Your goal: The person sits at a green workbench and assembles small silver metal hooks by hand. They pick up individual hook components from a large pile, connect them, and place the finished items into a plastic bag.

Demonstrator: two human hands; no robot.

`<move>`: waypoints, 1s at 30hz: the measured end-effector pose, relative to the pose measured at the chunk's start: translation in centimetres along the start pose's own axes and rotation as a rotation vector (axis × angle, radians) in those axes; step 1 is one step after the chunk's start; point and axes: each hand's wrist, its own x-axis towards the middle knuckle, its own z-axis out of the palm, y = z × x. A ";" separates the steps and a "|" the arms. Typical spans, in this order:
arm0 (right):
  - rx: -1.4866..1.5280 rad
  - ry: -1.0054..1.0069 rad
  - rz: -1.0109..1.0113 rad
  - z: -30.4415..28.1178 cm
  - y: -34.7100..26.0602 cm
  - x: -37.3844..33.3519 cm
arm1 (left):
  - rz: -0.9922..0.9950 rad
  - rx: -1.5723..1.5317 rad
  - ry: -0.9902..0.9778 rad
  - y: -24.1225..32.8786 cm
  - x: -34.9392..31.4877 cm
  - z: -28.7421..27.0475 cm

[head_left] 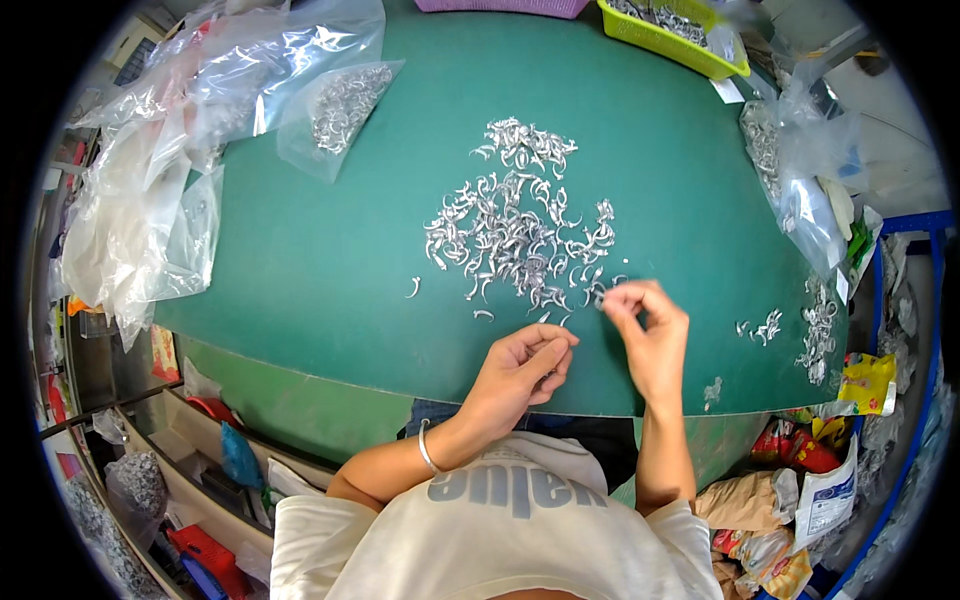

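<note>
A loose pile of small curved silver metal pieces (515,235) lies in the middle of the green tabletop (330,270). At its near right edge my right hand (655,330) pinches one of these pieces (600,299) between thumb and fingertips. My left hand (525,368) is held by the table's front edge with its fingers curled in and the thumb against them. Whatever lies inside those fingers, if anything, is hidden. A few stray pieces (483,314) rest just beyond the left hand. A silver bangle (427,447) circles my left wrist.
Clear plastic bags (250,75) cover the far left, one bag (345,105) filled with metal pieces. A yellow-green basket (665,45) and a purple tray (500,5) stand at the back. Smaller heaps of pieces (818,330) lie right. Packages (750,500) crowd below the right edge.
</note>
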 end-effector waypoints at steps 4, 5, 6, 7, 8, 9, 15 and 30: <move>0.274 -0.165 0.046 0.2 -1.2 -2.2 | 0.131 0.148 0.060 0.6 -0.6 0.8; 0.305 -0.179 0.048 0.2 -1.2 -2.6 | 0.134 0.169 0.071 0.6 -0.8 1.0; 0.335 -0.193 0.051 0.2 -1.2 -2.8 | 0.136 0.190 0.082 0.6 -0.9 1.2; 0.360 -0.190 0.059 0.2 -1.4 -2.8 | 0.145 0.234 0.120 0.8 -0.9 1.5; 0.388 -0.187 0.072 0.2 -1.4 -2.9 | 0.151 0.236 0.119 0.8 -0.9 1.5; 0.415 -0.186 0.085 0.2 -1.4 -3.0 | 0.156 0.237 0.118 0.8 -0.9 1.5; 0.234 -0.248 0.026 -0.4 -1.8 -3.4 | 0.129 0.134 0.070 0.6 -1.1 0.9; 0.348 -0.212 0.027 -0.2 -2.9 -4.3 | 0.176 0.146 0.000 1.4 -2.3 1.5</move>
